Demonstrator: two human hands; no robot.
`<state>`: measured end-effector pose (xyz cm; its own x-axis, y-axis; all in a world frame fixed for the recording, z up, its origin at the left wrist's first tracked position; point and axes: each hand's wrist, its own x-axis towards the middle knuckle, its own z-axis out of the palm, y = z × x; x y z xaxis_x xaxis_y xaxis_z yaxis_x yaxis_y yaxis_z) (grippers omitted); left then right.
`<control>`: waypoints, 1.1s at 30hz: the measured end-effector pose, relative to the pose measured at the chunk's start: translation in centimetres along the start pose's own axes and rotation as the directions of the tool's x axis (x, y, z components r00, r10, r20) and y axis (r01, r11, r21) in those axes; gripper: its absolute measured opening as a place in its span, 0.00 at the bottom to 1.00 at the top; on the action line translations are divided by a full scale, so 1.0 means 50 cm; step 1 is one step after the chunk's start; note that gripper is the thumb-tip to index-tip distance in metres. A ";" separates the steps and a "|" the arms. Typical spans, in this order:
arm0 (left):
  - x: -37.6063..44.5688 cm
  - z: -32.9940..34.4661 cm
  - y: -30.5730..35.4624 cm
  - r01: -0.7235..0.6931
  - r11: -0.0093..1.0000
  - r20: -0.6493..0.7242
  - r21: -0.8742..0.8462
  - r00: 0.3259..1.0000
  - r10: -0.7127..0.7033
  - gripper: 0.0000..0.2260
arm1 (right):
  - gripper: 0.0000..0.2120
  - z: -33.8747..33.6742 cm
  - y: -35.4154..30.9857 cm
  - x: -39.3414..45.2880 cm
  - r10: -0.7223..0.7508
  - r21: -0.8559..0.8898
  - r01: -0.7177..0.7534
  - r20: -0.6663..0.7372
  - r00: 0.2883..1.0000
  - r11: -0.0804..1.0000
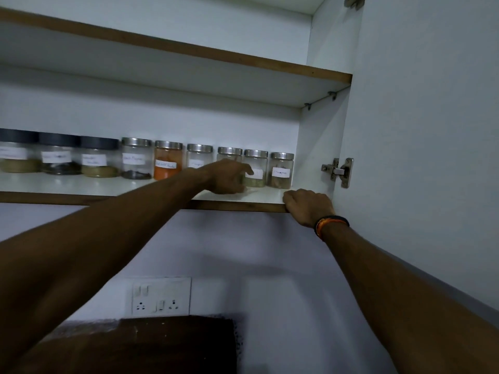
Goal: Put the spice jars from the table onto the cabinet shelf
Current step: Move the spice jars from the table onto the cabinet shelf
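An open wall cabinet seen from below, with nine labelled spice jars [167,163] standing in a row along the back of the lower cabinet shelf [81,197]. The three jars on the left have dark lids and the six to the right have silver lids; one holds bright orange powder. The left hand [229,178] reaches in from the lower left, and its grip is wrapped around the seventh jar [230,155], with the thumb lying across the label of the eighth jar [255,168] just beside it. The hand covers most of the seventh jar, so only its lid and upper glass show. The right hand [307,206] has its fingers curled over the shelf's brown front edge near the right corner, grasping the board. A dark and orange wristband [330,225] circles that wrist. A strip of bare white shelf runs in front of the jars, widest at the near right, and the last jar [281,170] stands close to the cabinet's right side wall. The shelf above [189,54] leaves ample headroom over the lids. The open door [432,130] hangs at the far right on a metal hinge [339,172]. The leftmost jar is cut off by the frame edge, and the handwritten labels are too blurred to read. Below, a switch and socket plate [161,296] sits on the wall above a dark, indistinct object [162,346].
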<state>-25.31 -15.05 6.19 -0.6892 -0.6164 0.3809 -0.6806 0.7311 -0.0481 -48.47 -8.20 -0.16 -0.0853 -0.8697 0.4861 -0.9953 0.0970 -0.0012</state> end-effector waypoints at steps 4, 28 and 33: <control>-0.067 -0.021 0.001 0.043 0.998 0.051 0.034 0.998 -0.045 0.23 | 0.14 -0.008 -0.045 -0.023 0.038 0.048 -0.037 -0.030 0.999 0.998; -0.677 -0.291 -0.122 0.301 0.862 0.080 0.408 0.929 -0.362 0.24 | 0.18 -0.147 -0.649 -0.177 -0.346 0.427 0.488 -0.368 0.863 0.761; -0.846 -0.380 -0.141 0.416 0.755 0.003 0.506 0.875 -0.484 0.24 | 0.18 -0.201 -0.803 -0.221 -0.419 0.467 0.583 -0.412 0.809 0.665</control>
<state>13.37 11.44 7.95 -0.2745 -0.8941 0.3538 -0.9267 0.1479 -0.3454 -7.10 2.38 3.33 0.3674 -0.5447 0.7539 -0.7332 -0.6684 -0.1256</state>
